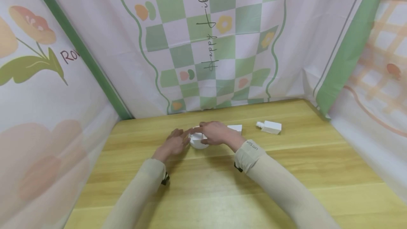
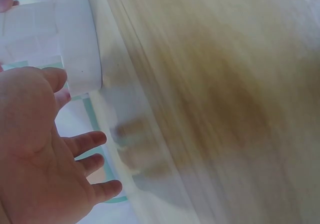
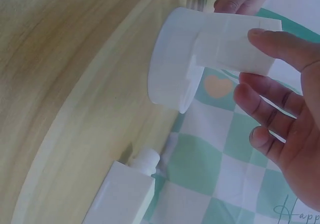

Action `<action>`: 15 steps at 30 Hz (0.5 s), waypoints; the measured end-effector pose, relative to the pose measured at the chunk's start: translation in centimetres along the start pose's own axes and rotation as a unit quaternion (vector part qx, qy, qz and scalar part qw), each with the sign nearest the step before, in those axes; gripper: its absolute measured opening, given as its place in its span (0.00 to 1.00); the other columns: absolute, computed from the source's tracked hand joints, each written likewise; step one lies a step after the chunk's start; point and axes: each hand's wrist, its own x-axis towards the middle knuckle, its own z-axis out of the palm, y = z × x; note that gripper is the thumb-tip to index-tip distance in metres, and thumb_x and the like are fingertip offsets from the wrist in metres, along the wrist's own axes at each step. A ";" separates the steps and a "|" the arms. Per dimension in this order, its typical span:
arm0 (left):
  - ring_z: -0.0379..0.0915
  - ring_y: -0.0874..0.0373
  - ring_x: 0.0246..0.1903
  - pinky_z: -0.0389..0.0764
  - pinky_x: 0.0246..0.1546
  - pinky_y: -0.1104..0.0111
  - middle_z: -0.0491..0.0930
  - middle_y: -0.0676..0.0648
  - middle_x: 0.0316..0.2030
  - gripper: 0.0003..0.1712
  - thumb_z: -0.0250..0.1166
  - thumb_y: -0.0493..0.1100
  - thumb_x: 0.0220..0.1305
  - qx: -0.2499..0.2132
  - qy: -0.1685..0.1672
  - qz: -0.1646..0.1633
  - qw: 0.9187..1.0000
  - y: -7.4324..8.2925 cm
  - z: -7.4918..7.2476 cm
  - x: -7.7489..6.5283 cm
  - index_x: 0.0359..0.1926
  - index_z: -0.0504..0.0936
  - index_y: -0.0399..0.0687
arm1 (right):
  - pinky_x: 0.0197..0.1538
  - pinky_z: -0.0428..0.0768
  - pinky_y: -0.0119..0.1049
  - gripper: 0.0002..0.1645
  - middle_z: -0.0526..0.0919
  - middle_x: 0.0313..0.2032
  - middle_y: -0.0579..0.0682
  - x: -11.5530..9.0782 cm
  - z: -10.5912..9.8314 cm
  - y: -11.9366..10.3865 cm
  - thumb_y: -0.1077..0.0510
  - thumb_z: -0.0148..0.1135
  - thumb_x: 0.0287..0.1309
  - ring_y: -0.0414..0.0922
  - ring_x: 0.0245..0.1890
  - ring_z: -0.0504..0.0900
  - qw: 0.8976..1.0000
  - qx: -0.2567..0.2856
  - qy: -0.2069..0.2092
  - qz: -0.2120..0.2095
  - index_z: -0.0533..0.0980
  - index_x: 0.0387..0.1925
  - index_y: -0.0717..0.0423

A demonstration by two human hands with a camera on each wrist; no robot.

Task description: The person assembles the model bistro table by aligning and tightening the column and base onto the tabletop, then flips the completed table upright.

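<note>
A white round, shallow dish (image 1: 199,146) stands on the table, with a white rectangular block (image 3: 235,41) upright in it. My right hand (image 1: 215,132) pinches the upper part of that block between thumb and fingers, its lower fingers loosely bent in the right wrist view. Beside the dish is my left hand (image 1: 174,143); its thumb and index finger are close to the dish's side, and the other fingers (image 2: 87,143) extend free. Whether the left fingertips touch the dish or block I cannot tell.
A white square bottle (image 1: 271,127) with a narrow neck lies on the wooden table (image 1: 222,193) to the right. Another white boxy bottle (image 3: 122,191) lies nearer, partly behind my right wrist in the head view. Patterned cloth (image 1: 219,45) hangs along the table's back edge.
</note>
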 end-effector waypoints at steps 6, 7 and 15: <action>0.37 0.36 0.78 0.46 0.76 0.39 0.50 0.35 0.77 0.32 0.36 0.63 0.79 0.010 0.003 0.009 1.000 -0.1 0.0 -0.1 0.79 0.45 0.71 | 0.55 0.83 0.50 0.32 0.82 0.58 0.56 0.2 -0.1 0.1 0.50 0.71 0.59 0.54 0.49 0.85 1.000 0.024 0.010 -0.011 0.74 0.66 0.43; 0.37 0.36 0.78 0.46 0.76 0.39 0.50 0.35 0.77 0.32 0.36 0.63 0.79 0.012 0.003 0.010 1.000 -0.1 0.0 0.0 0.79 0.45 0.71 | 0.55 0.83 0.51 0.32 0.82 0.57 0.56 0.2 -0.2 0.1 0.50 0.71 0.59 0.54 0.49 0.85 0.999 0.028 0.012 -0.013 0.74 0.65 0.44; 0.36 0.36 0.78 0.47 0.75 0.37 0.50 0.35 0.77 0.32 0.37 0.63 0.79 -0.004 0.002 0.008 1.000 -0.1 0.0 -0.1 0.79 0.46 0.71 | 0.56 0.82 0.53 0.33 0.82 0.58 0.56 0.2 -0.2 0.2 0.49 0.72 0.58 0.54 0.50 0.85 0.999 0.042 0.015 -0.006 0.74 0.65 0.43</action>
